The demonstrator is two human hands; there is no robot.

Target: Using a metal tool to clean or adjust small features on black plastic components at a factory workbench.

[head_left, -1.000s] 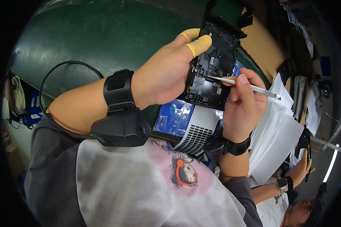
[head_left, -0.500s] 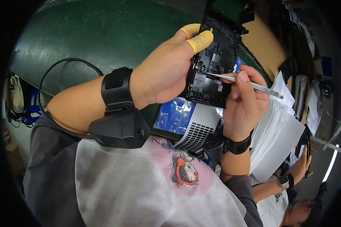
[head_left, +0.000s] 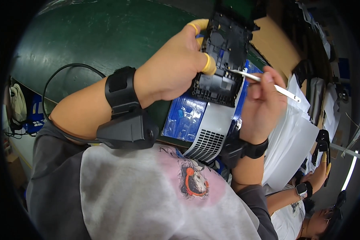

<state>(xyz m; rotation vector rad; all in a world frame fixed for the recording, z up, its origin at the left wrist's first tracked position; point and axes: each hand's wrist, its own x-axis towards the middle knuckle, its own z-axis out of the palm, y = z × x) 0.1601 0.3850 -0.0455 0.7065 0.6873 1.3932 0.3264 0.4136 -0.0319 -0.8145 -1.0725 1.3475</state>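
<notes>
My left hand (head_left: pixel 176 60), with yellow finger cots on its fingers, is closed on the left edge of a black plastic housing (head_left: pixel 232 48). The thumb presses on the housing's inner face, which has ribs, recesses and small brass-coloured spots. Between the fingers of my right hand (head_left: pixel 264 104) is a pair of metal tweezers (head_left: pixel 276 87), their tips pointing left at the lower right part of the housing. Whether the tips touch it or hold a small piece, I cannot make out. A white sheet with black rectangular labels (head_left: pixel 208 144) lies beneath the housing.
A blue plastic-wrapped package (head_left: pixel 184 118) lies beside the label sheet on the dark green table (head_left: pixel 84 36). White paper sheets (head_left: pixel 292 140) are stacked at the right, with brown cardboard (head_left: pixel 276 44) behind. A co-worker's arm (head_left: pixel 284 200) reaches in at lower right.
The housing has shifted slightly left and up. My left thumb has moved down onto its lower inner face. The tweezers have moved a little up and right with my right hand.
</notes>
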